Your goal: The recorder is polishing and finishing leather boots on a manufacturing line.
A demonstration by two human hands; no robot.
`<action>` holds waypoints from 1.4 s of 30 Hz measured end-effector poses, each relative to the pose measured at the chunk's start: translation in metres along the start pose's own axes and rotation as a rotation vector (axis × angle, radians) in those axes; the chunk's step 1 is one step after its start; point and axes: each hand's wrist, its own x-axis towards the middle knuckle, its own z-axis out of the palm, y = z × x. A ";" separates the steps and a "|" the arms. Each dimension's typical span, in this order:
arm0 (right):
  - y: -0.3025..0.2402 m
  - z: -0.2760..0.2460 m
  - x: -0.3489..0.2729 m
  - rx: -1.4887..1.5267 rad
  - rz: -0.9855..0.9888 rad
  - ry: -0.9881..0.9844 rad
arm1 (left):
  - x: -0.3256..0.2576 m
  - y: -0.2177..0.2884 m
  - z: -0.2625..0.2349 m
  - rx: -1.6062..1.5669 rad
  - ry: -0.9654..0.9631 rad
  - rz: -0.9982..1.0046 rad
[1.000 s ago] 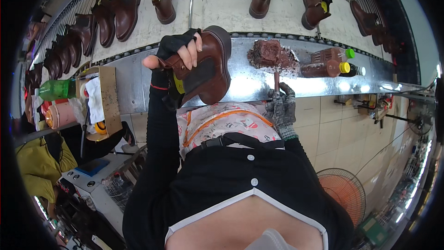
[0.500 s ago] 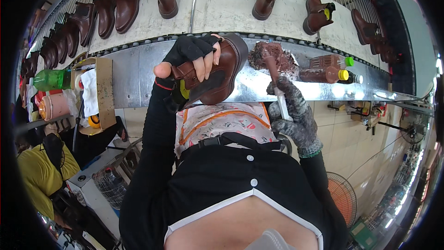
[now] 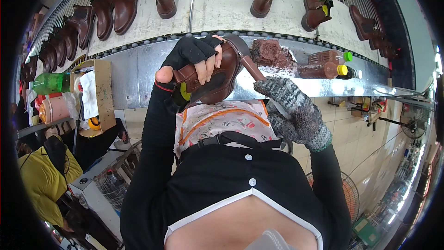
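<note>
My left hand [image 3: 196, 58], in a black fingerless glove, is wrapped round a brown leather ankle boot [image 3: 222, 92] with dark elastic side panels. The boot is tilted above the metal ledge, its yellow lining showing by my thumb. In a grey knitted glove, my right hand [image 3: 296, 111] grips a slim brown-stained brush [image 3: 252, 68]. The brush's end rests against the edge of the boot's sole; its bristles cannot be made out. Just beyond the brush, a rough reddish-brown sponge-like lump [image 3: 270, 53] sits on smeared wrapping.
Brown boots [image 3: 127, 4] stand along the pale conveyor [image 3: 222, 4] behind the metal ledge [image 3: 132, 76]. Stained bottles [image 3: 323, 70] lie at right on the ledge. A cardboard box [image 3: 105, 95] stands at left, near a person in yellow [image 3: 39, 176]. A fan [image 3: 348, 196] is at lower right.
My right hand has raised and turned the brush leftward, from in front of the brown lump to the boot's sole edge. My left hand and the boot have hardly moved. Conveyor boots have shifted slightly.
</note>
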 end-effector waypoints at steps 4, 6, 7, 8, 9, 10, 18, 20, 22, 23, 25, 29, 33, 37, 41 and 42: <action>0.002 -0.002 0.002 0.021 0.004 -0.033 | -0.002 0.002 0.002 0.064 0.047 -0.058; 0.002 -0.005 0.004 0.054 0.012 -0.040 | -0.002 0.002 0.002 0.058 0.043 -0.055; 0.002 -0.007 0.004 0.075 0.026 -0.045 | -0.001 0.002 0.002 0.044 0.037 -0.063; 0.001 -0.009 0.004 0.096 0.040 -0.049 | -0.001 0.002 0.002 0.029 0.030 -0.069; 0.001 -0.011 0.004 0.124 0.061 -0.033 | 0.000 0.002 0.002 0.017 0.025 -0.065; 0.000 -0.013 0.004 0.151 0.082 -0.017 | 0.000 0.001 0.002 0.025 0.034 -0.059; 0.003 -0.017 0.010 0.180 0.113 -0.019 | -0.002 -0.004 -0.007 0.014 -0.005 0.027; 0.006 -0.009 0.012 0.181 0.071 0.029 | -0.007 -0.004 -0.014 -0.008 -0.001 0.010; 0.011 0.001 0.015 0.155 0.007 0.073 | -0.015 -0.004 -0.022 -0.023 0.018 0.007; 0.014 0.007 0.016 0.143 -0.025 0.095 | -0.019 -0.004 -0.027 -0.028 0.036 0.012; 0.022 0.020 0.019 0.153 -0.010 0.116 | -0.030 -0.003 -0.033 -0.063 0.098 0.000; 0.036 0.052 0.029 0.224 -0.038 0.162 | -0.051 -0.005 -0.048 -0.134 0.175 0.075; 0.050 0.076 0.042 0.325 -0.060 0.160 | -0.077 -0.004 -0.065 -0.177 0.308 0.081; 0.066 0.089 0.048 0.391 -0.039 0.068 | -0.103 -0.004 -0.090 -0.185 0.307 0.074; 0.077 0.103 0.046 0.380 0.015 0.015 | -0.124 -0.005 -0.103 -0.226 0.410 0.085; 0.080 0.106 0.046 0.338 0.020 0.008 | -0.129 -0.005 -0.103 -0.260 0.462 0.076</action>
